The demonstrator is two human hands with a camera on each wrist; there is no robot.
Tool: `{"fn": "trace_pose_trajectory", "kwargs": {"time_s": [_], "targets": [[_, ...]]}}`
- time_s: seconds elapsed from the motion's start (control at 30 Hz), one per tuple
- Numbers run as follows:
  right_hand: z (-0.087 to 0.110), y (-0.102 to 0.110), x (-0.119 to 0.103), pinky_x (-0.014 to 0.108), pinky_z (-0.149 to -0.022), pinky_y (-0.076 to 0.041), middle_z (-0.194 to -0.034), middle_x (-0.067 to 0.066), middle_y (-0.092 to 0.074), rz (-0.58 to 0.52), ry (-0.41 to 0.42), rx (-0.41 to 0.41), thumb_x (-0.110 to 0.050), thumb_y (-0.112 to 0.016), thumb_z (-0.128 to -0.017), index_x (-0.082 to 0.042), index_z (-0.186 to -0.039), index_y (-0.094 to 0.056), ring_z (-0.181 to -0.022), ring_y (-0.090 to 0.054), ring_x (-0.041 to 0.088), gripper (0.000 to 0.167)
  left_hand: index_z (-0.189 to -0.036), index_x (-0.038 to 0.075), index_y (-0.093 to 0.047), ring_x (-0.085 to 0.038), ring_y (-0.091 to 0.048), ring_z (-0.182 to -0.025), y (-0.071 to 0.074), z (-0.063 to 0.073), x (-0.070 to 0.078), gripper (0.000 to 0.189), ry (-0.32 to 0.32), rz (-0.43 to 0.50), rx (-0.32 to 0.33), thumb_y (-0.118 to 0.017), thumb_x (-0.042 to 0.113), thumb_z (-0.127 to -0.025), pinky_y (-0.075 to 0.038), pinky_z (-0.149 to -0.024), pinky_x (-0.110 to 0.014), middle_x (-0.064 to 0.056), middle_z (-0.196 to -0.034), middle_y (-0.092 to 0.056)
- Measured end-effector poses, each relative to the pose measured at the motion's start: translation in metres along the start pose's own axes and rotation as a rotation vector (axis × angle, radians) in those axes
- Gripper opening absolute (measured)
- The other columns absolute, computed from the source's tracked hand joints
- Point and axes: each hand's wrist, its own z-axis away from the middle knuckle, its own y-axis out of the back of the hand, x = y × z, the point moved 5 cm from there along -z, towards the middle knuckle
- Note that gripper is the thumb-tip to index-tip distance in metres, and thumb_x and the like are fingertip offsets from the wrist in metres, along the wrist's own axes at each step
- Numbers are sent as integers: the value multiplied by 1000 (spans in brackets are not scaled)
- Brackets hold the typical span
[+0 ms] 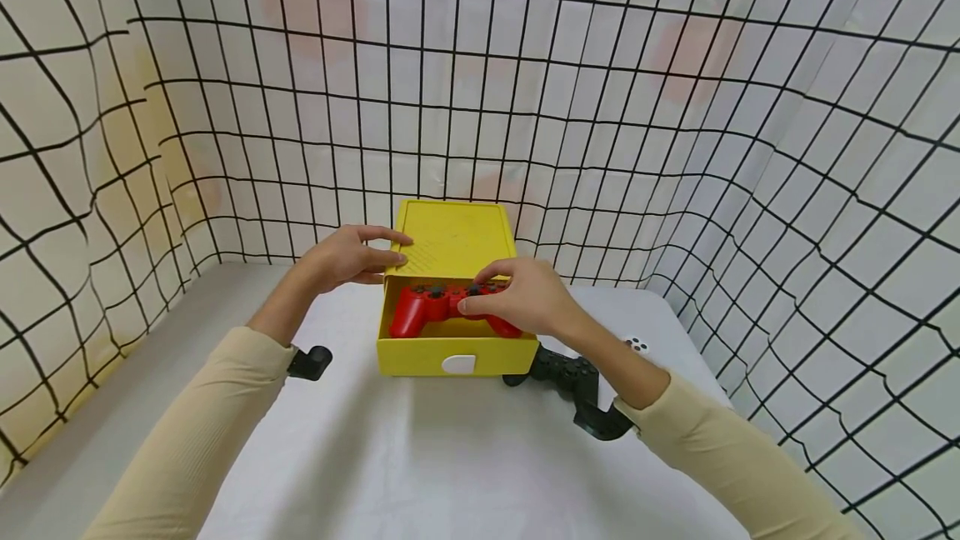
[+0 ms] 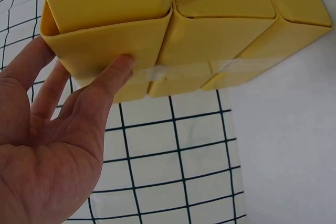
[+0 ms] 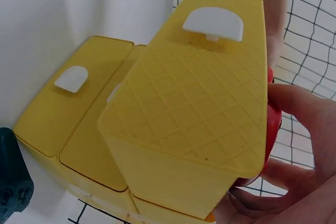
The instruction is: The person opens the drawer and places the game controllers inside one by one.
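Room opens between the protruding yellow drawer (image 1: 420, 357), its front diamond-embossed, and the desk's (image 1: 450, 473) cut-off near edge; a black controller (image 1: 562, 369) lies near its right corner. The right hand (image 1: 528, 294) pinches and partly hides the glossy red controller (image 1: 408, 312) inside; the left hand (image 1: 345, 257), fingers extended, touches the yellow cabinet (image 1: 461, 232).

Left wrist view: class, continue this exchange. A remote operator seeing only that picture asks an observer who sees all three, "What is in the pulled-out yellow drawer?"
Observer: A red game controller is in the yellow drawer.
Operator: Where is the right hand?
Observer: On that controller, its fingers curled over it.
Operator: I see the left hand touching the drawer unit. Is anything beside that unit?
Observer: A black game controller lies on the white surface, right of it in the head view.
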Motion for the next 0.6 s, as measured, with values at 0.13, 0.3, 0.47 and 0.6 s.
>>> {"fn": "trace_pose_trajectory", "kwargs": {"time_s": [0.13, 0.3, 0.47, 0.6], "targets": [[0, -5, 0, 28, -69, -55, -106, 0, -74, 26, 19, 10, -52, -81, -80, -21, -115, -75, -97, -62, 21, 47, -143, 18, -58, -31, -64, -119, 0, 0, 0, 47, -4, 2, -4, -69, 27, -98, -56, -100, -41, -16, -140, -58], [0, -9, 0, 27, -66, -54, -104, -1, -73, 38, 20, 21, -50, -82, -79, -19, -117, -75, -92, -61, 19, 49, -143, 18, -58, -31, -63, -120, -1, 0, 1, 47, -3, 9, -6, -69, 26, -98, -55, -102, -43, -16, -142, -57], [1, -12, -2, 27, -69, -53, -110, 0, -73, 50, 19, 22, -48, -83, -80, -18, -120, -74, -97, -59, 20, 51, -144, 19, -57, -31, -63, -120, -1, 0, 1, 47, -1, -2, -7, -69, 27, -98, -56, -101, -41, -15, -142, -56], [1, -15, -2, 29, -77, -53, -116, 0, -72, 81, 25, 8, -48, -82, -81, -17, -124, -72, -104, -58, 21, 54, -144, 19, -57, -30, -63, -118, -1, 1, 1, 47, -3, -20, 0, -69, 27, -98, -57, -100, -39, -15, -140, -58]]}}
